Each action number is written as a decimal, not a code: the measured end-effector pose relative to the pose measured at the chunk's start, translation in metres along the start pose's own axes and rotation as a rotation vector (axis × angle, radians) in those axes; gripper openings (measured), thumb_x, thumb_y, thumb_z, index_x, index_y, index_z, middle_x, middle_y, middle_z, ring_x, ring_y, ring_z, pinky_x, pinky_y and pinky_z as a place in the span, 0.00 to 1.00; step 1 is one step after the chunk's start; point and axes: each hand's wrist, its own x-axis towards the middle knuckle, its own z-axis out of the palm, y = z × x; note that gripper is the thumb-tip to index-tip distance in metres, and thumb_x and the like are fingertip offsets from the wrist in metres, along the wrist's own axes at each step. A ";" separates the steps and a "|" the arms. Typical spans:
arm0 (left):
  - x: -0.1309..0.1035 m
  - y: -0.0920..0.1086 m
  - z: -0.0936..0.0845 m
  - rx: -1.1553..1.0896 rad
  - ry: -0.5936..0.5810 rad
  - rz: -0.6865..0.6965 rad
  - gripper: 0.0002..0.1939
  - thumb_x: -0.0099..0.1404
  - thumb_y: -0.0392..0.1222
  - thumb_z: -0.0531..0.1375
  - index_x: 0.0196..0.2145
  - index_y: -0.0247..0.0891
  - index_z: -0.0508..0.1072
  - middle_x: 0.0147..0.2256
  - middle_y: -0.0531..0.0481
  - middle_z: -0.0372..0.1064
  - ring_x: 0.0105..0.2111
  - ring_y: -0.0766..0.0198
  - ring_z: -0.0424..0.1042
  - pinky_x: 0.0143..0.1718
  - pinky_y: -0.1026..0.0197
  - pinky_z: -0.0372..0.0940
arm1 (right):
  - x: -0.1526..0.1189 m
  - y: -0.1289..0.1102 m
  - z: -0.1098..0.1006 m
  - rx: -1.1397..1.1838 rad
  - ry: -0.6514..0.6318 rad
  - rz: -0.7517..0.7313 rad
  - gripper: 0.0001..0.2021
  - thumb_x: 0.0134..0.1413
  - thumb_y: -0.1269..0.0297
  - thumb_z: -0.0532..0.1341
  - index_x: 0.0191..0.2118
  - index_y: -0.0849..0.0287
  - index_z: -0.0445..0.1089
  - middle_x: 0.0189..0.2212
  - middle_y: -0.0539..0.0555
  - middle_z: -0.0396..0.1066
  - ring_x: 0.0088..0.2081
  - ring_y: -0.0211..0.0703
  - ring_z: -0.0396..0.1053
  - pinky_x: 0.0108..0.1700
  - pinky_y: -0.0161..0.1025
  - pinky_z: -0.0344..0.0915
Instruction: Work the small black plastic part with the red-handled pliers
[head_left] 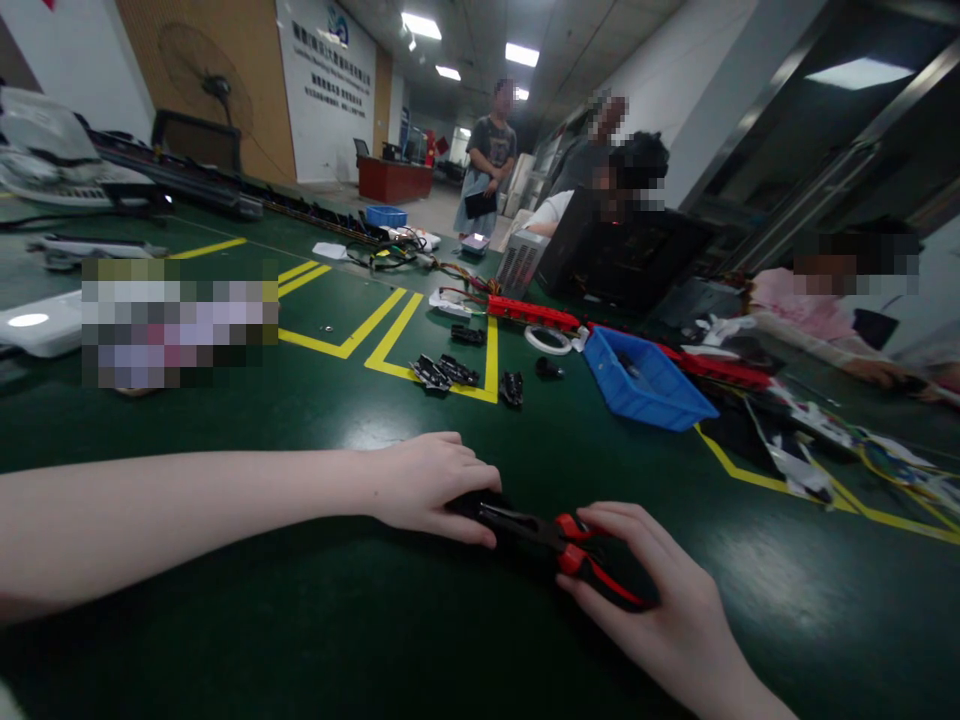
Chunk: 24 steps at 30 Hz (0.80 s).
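In my right hand (660, 590) is a pair of pliers (574, 550) with red and black handles, the fingers wrapped around the grips. The jaws point left, toward my left hand (435, 490). That hand is closed around a small black part (476, 505), mostly hidden by the fingers; its kind I cannot make out. The plier tips lie against or right beside this part. Beyond my hands, several small black plastic pieces (454, 370) lie around a yellow-taped square, and a short black cylinder (549, 368) rests to their right.
A blue bin (645, 385) holding a few dark items stands right of centre, with a white ring (547, 340) and a red strip (532, 312) near it. A black computer case (626, 255) stands behind. Co-workers are across the green table (262, 620). White devices lie at left.
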 end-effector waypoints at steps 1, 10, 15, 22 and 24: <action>0.000 0.000 0.000 -0.003 -0.003 -0.001 0.17 0.66 0.54 0.60 0.43 0.37 0.68 0.35 0.49 0.73 0.34 0.59 0.72 0.40 0.58 0.60 | 0.000 0.000 0.000 0.005 0.003 0.003 0.18 0.51 0.58 0.65 0.48 0.54 0.66 0.42 0.56 0.73 0.41 0.47 0.74 0.41 0.42 0.74; 0.000 0.000 0.000 -0.032 -0.013 0.002 0.16 0.65 0.52 0.62 0.42 0.38 0.68 0.36 0.50 0.73 0.35 0.59 0.72 0.40 0.58 0.60 | 0.000 0.001 0.001 0.039 -0.013 0.016 0.18 0.50 0.58 0.66 0.47 0.53 0.67 0.41 0.55 0.73 0.41 0.47 0.74 0.39 0.41 0.74; -0.001 0.000 0.001 -0.019 0.012 0.005 0.15 0.65 0.51 0.62 0.42 0.38 0.68 0.35 0.50 0.73 0.35 0.60 0.72 0.39 0.59 0.60 | 0.000 0.001 0.000 0.043 -0.026 0.018 0.17 0.51 0.57 0.66 0.46 0.53 0.67 0.41 0.56 0.73 0.40 0.47 0.75 0.39 0.42 0.74; -0.001 -0.001 0.002 -0.003 0.019 0.021 0.17 0.66 0.53 0.61 0.43 0.37 0.68 0.36 0.49 0.73 0.35 0.60 0.73 0.40 0.58 0.60 | 0.000 0.003 -0.001 0.020 0.007 -0.027 0.18 0.51 0.57 0.66 0.47 0.54 0.67 0.41 0.55 0.73 0.41 0.47 0.75 0.40 0.41 0.74; -0.001 -0.001 0.002 0.004 0.015 0.026 0.17 0.66 0.53 0.60 0.43 0.37 0.68 0.36 0.49 0.73 0.35 0.59 0.73 0.40 0.58 0.60 | 0.000 0.004 -0.001 0.011 0.013 -0.031 0.18 0.51 0.56 0.66 0.47 0.54 0.67 0.41 0.56 0.73 0.41 0.47 0.75 0.40 0.42 0.74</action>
